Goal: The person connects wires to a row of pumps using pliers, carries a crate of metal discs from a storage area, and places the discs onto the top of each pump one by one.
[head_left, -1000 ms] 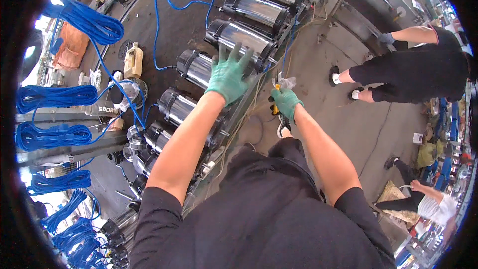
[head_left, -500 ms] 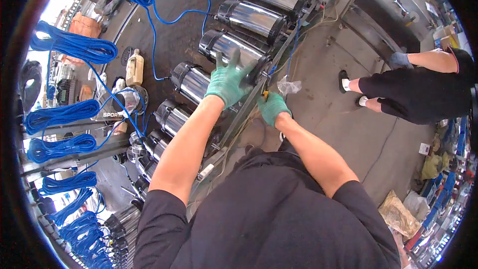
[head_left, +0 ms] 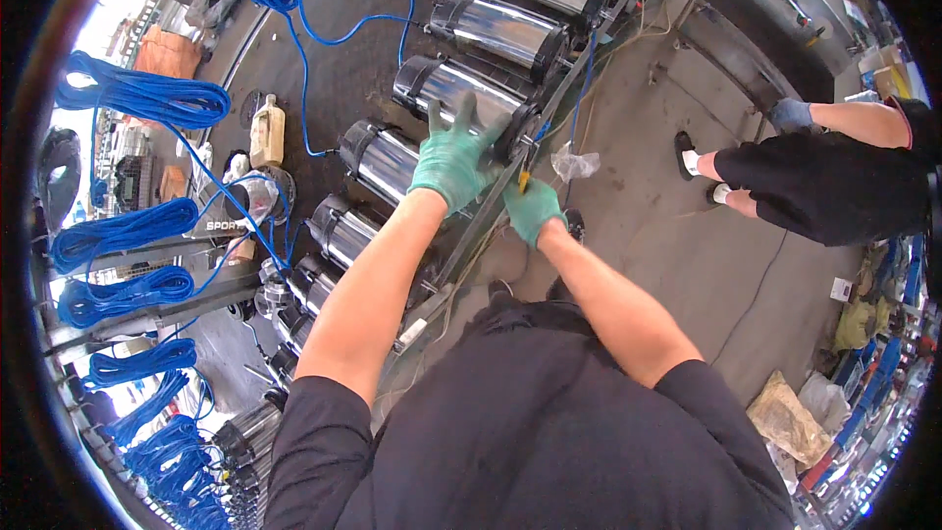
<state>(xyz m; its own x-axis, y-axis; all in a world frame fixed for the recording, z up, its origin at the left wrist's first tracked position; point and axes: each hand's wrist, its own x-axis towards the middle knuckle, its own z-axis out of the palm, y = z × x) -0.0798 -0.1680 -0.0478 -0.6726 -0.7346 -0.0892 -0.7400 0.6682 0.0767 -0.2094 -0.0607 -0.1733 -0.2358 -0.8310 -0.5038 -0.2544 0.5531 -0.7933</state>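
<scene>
My left hand (head_left: 451, 165), in a green glove, lies with fingers spread on a shiny steel cylinder with black end caps (head_left: 444, 86), probably a pump motor. Beside that cylinder's near end, at the bench edge, my gloved right hand (head_left: 534, 210) is closed around a small tool with a yellow and dark handle (head_left: 524, 181). The tool's tip is too small to make out. Another such cylinder (head_left: 381, 159) lies just left of my left wrist.
Several more cylinders line the bench, among them one farther off (head_left: 500, 31). Blue cable coils (head_left: 147, 93) hang at the left near a tan plastic bottle (head_left: 267, 135). A clear plastic bag (head_left: 575, 165) hangs by the bench edge. Another person (head_left: 814, 172) stands at the right.
My right hand has shifted slightly left, with the tool still in it. My left hand stays spread on the cylinder. The other person's feet appear slightly farther right.
</scene>
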